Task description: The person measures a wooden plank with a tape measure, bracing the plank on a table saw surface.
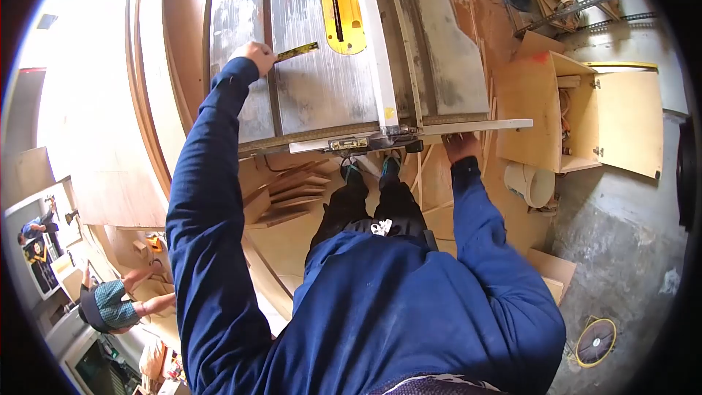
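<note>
"Where's the tape [298, 52]?"
"Over the tabletop [314, 99]'s left half, left hand [254, 57] gripping one end. Likely light, springy; pinch its edges."
"Right hand [460, 148]?"
"By the near edge; can't tell its grip."

I wear a navy top [380, 314], its left sleeve [208, 205] and right sleeve [479, 223] both long and creased. My left hand [256, 55] and right hand [461, 148] are bare. Toward twelve o'clock come a small white bunch [381, 227] at my waist, black trousers [342, 212], then dark shoes [352, 174] touched with teal; patterned cloth [439, 386] edges six o'clock.
</note>
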A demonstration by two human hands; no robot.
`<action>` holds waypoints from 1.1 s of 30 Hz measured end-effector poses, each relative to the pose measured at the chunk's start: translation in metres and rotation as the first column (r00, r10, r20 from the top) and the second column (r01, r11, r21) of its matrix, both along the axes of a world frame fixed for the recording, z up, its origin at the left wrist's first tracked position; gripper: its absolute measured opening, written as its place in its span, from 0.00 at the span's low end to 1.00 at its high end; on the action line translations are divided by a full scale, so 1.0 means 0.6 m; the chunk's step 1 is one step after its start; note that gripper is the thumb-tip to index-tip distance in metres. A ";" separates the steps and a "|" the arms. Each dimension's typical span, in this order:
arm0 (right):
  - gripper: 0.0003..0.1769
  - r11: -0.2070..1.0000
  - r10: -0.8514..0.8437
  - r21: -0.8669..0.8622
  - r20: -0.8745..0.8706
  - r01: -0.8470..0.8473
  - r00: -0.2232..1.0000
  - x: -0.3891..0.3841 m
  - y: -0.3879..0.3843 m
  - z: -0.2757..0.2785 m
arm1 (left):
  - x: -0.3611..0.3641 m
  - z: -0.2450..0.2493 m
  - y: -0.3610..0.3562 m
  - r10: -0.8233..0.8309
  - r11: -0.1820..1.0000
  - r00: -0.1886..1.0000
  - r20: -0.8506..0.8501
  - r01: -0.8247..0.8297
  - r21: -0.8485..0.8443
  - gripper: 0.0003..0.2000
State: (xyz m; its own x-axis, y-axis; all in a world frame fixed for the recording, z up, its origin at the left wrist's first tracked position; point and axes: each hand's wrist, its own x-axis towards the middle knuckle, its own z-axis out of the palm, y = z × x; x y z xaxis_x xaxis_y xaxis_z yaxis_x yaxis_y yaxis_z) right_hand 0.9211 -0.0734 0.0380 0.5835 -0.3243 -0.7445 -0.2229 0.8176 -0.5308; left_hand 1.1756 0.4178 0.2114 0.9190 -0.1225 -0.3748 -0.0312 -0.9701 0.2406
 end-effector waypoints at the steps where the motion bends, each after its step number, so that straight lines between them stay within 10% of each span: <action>1: 0.28 1.000 -0.003 -0.006 0.018 0.003 1.000 0.041 0.002 -0.006 | 0.007 -0.007 -0.007 -0.026 1.000 0.999 0.018 0.026 0.003 0.15; 18: 0.31 0.980 -0.116 -0.120 0.309 0.159 0.944 0.068 0.064 0.016 | 0.032 0.028 -0.072 -0.341 0.828 0.920 -0.195 0.392 0.400 0.19; 20: 0.27 0.973 0.188 -0.181 0.259 -0.144 0.947 -0.017 0.087 -0.053 | 0.045 0.030 -0.078 -0.303 0.860 0.939 -0.161 0.343 0.378 0.18; 22: 0.22 0.892 0.378 0.032 0.493 -0.450 0.784 -0.076 0.154 0.008 | 0.059 0.029 -0.087 -0.403 0.776 0.891 -0.210 0.455 0.438 0.17; 24: 0.15 0.803 0.549 0.061 0.309 -0.593 0.776 -0.070 0.210 0.112 | 0.075 0.018 -0.094 -0.399 0.794 0.897 -0.191 0.442 0.417 0.17; 33: 0.08 0.929 0.302 0.150 0.222 -0.339 0.927 -0.038 0.238 0.095 | 0.154 -0.040 -0.102 -0.451 0.682 0.869 -0.203 0.482 0.550 0.12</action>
State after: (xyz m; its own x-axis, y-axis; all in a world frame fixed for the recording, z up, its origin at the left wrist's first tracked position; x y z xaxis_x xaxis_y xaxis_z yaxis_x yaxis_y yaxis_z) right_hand 0.8984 0.0692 0.0949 0.7703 0.0347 -0.6367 -0.3984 0.8058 -0.4381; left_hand 1.2678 0.3568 0.1875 0.7808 -0.2823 -0.5574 -0.5215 -0.7858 -0.3325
